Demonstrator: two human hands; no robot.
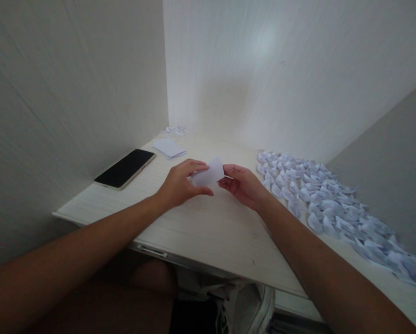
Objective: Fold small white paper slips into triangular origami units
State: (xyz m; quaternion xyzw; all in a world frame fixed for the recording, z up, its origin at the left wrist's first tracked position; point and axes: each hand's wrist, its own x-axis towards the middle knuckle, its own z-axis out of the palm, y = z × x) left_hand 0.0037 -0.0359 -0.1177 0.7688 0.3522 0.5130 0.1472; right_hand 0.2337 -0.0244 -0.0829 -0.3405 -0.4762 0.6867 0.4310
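Note:
A small piece of white paper (pixel 210 173) is held between both hands above the middle of the desk. My left hand (pixel 184 182) grips its left side, fingers over the upper edge and thumb stretched out below. On the right edge, my right hand (pixel 241 183) pinches the paper between thumb and fingers. The paper looks slightly curved. Behind my left hand, a few flat white sheets (pixel 169 148) lie stacked on the desk.
The white desk (pixel 208 232) meets walls on the left and back. A black-screened phone (pixel 126 169) lies at the left. Many small folded white paper pieces (pixel 319 195) cover the right side. Thin paper scraps (pixel 176 131) sit in the back corner.

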